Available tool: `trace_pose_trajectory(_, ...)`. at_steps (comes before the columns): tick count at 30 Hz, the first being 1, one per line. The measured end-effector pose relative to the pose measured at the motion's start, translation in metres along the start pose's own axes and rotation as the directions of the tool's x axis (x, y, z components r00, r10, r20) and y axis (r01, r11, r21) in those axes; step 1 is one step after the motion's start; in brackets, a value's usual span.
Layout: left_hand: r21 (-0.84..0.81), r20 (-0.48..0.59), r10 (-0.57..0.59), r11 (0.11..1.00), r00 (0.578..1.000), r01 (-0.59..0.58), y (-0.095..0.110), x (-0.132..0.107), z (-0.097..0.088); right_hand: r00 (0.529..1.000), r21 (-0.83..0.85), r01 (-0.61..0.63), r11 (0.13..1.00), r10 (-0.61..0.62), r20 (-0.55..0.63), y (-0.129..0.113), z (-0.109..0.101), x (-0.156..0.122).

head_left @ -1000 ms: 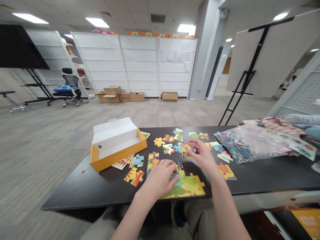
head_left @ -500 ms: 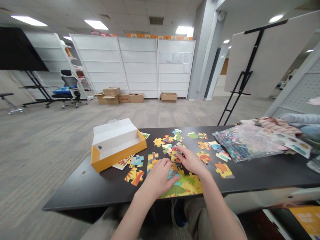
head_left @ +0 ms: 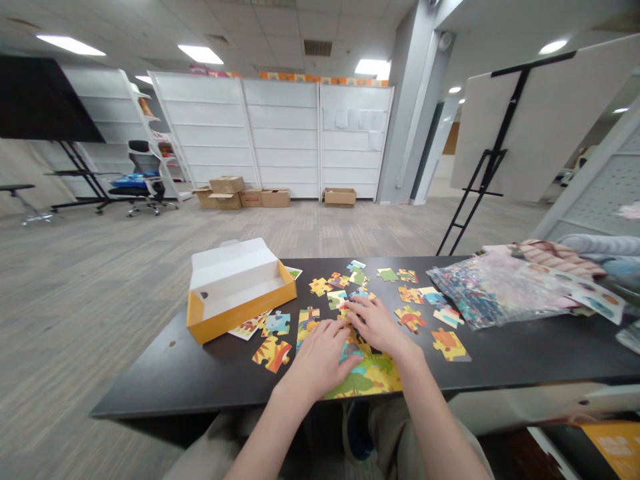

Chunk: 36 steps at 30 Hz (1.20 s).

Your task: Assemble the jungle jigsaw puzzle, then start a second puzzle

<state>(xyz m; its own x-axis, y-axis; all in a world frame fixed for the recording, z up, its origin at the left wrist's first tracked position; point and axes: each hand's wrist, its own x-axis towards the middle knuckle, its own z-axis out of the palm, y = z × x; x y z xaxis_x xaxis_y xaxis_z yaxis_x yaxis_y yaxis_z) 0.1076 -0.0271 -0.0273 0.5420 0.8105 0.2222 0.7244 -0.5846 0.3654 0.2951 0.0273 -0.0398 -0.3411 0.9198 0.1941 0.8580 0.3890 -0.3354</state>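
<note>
A partly joined jigsaw puzzle (head_left: 373, 375) with green, yellow and blue animal scenery lies at the table's near edge. My left hand (head_left: 325, 350) rests flat over its left and middle part, fingers stretched and thumb apart. Just beside it, my right hand (head_left: 376, 323) lies on the puzzle's upper part with its fingers extended, pressing on pieces that they mostly cover. The fingertips of both hands nearly meet. Loose puzzle pieces lie around: an orange-yellow piece (head_left: 273, 353) and a blue one (head_left: 277, 323) on the left, an orange piece (head_left: 449, 345) on the right, and several behind my hands.
An open yellow box (head_left: 245, 303) with a white inside stands on the left of the black table (head_left: 165, 380), over some printed cards. Plastic-bagged items (head_left: 500, 290) and rolled cloth (head_left: 557, 259) crowd the right. An open compartment with boxes is below right.
My right hand has flattened and drawn slightly lower over the puzzle; its fingers were more bent before. The left hand stays in place on the puzzle. The whole view has shifted slightly.
</note>
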Motion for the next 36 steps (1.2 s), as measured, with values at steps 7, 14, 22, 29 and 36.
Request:
trace_pose_trajectory(7, 0.006, -0.004, 0.017, 1.000, 1.000, -0.017, 0.001, -0.001, -0.001, 0.994, -0.114, -0.111, 0.987, 0.107, -0.036, -0.010, 0.000, -0.002)
trace_pose_trajectory(14, 0.026, -0.003, 0.013, 1.000, 1.000, -0.013, 0.000, 0.000, 0.000, 0.995, -0.144, -0.098, 0.985, 0.093, -0.040, -0.010, -0.002, -0.004)
trace_pose_trajectory(22, 0.007, -0.001, 0.020, 1.000, 1.000, -0.020, 0.001, -0.002, -0.003, 0.992, -0.103, -0.114, 0.988, 0.107, -0.072, 0.002, 0.004, -0.002)
trace_pose_trajectory(29, 0.017, 0.013, 0.017, 1.000, 1.000, -0.017, 0.003, -0.003, -0.005, 0.997, 0.065, 0.072, 0.995, -0.073, 0.021, 0.012, -0.023, 0.045)
trace_pose_trajectory(36, -0.027, 0.035, 0.005, 1.000, 0.999, -0.004, 0.002, -0.003, -0.007, 0.960, 0.160, 0.203, 0.966, -0.228, 0.161, 0.015, -0.026, 0.082)
